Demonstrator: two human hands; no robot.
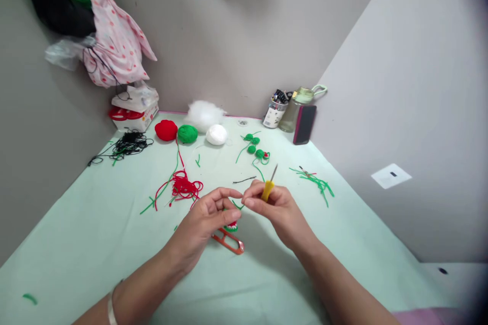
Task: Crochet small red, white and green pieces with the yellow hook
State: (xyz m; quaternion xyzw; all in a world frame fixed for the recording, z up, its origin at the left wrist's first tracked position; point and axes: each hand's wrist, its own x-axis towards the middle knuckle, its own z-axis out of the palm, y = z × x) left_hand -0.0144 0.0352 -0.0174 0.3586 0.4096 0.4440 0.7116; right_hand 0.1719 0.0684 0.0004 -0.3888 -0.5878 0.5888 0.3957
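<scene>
Left hand [208,213] pinching the small red-white-green crocheted piece [231,227], right hand [276,208] gripping the slim yellow-handled metal tool [268,190], we are apparently tensioning green yarn [238,206], likely requiring a steady pinch next.

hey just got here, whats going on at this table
A person is doing yarn work with both hands. The left hand holds a small red, white and green piece, partly hidden by the fingers. The right hand holds a yellow-handled tool, its thin metal tip pointing up, away from the piece. A green strand shows between the hands. Orange snips lie on the table just below, and red, green and white balls sit farther back.
</scene>
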